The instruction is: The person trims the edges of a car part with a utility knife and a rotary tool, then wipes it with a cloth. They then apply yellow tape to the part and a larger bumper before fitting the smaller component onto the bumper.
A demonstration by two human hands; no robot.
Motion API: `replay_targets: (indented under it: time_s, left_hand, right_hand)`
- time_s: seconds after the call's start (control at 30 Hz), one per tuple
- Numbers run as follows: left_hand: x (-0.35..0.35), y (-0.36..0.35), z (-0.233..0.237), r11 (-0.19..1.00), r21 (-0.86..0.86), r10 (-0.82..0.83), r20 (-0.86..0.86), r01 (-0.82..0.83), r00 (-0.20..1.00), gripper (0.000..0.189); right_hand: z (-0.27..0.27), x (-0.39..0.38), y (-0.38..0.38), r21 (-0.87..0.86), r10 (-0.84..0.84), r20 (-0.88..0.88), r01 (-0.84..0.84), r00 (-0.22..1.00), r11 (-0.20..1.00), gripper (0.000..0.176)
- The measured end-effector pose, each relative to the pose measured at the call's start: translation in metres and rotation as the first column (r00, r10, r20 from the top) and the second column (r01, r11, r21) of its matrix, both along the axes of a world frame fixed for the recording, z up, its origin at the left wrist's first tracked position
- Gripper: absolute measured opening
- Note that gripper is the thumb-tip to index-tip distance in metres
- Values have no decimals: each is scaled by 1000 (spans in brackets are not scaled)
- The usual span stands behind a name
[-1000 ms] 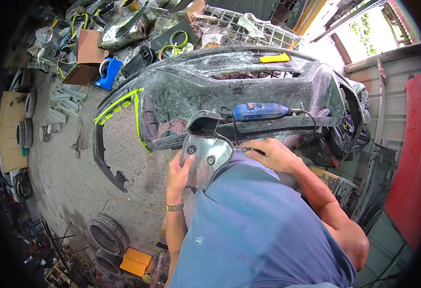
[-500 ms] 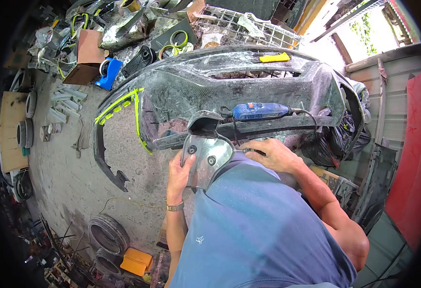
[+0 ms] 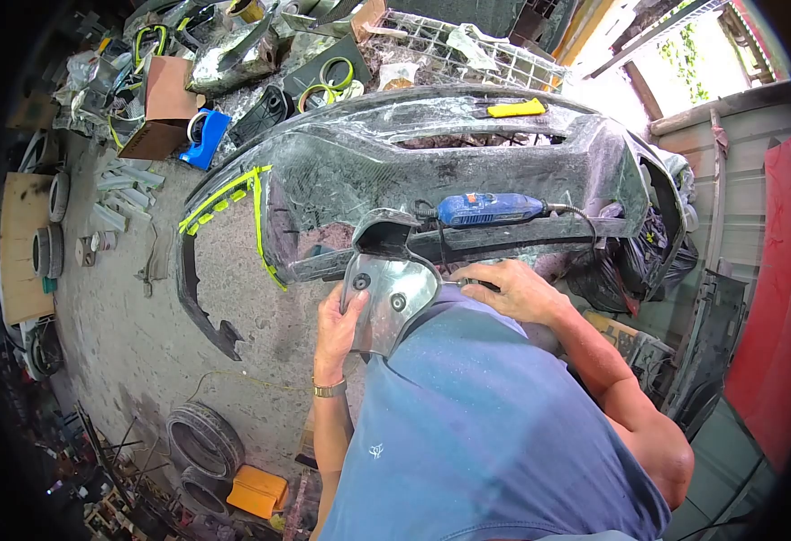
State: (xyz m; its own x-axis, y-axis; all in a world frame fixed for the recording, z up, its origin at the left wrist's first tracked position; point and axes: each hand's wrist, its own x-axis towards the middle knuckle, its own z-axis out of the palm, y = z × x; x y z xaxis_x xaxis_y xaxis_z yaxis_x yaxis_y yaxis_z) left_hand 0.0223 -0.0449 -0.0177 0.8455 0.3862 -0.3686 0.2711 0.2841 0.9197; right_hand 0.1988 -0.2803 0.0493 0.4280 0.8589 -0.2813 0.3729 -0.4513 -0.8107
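My left hand (image 3: 334, 326) grips the left edge of a glossy grey moulded part (image 3: 379, 311) with two round dark fittings, its thumb on the face near one fitting. At the part's right side, my right hand (image 3: 508, 290) is closed round a dark slim handpiece (image 3: 476, 285), its tip close to the part's edge. Behind the part lies a large dusty dark bumper (image 3: 359, 180). A blue rotary tool (image 3: 490, 209) with a flexible shaft rests on the bumper, beyond my right hand.
Yellow-green tape (image 3: 257, 216) lines the bumper's left opening. A yellow-handled object (image 3: 516, 109) lies on its top. Behind are a cardboard box (image 3: 168, 99), a blue tape dispenser (image 3: 204, 140) and a wire rack (image 3: 467, 45). Tyres (image 3: 204, 439) lie at lower left; black bags (image 3: 603, 275) sit right.
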Motion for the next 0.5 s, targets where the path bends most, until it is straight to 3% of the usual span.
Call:
replay_targets:
  time_s: [0.17,0.27,0.5]
  left_hand:
    - [1,0,0,999,-34,6,6,-5,1000,22]
    - [0,0,-3,1000,-10,-6,7,6,1000,22]
    - [0,0,-3,1000,-15,8,6,-8,1000,22]
  right_hand:
    - [-2,-4,-1,70,-15,52,12,999,997,28]
    - [3,-1,1,-8,-27,2,27,1000,1000,27]
    - [2,-3,1,5,-18,1,18,1000,1000,27]
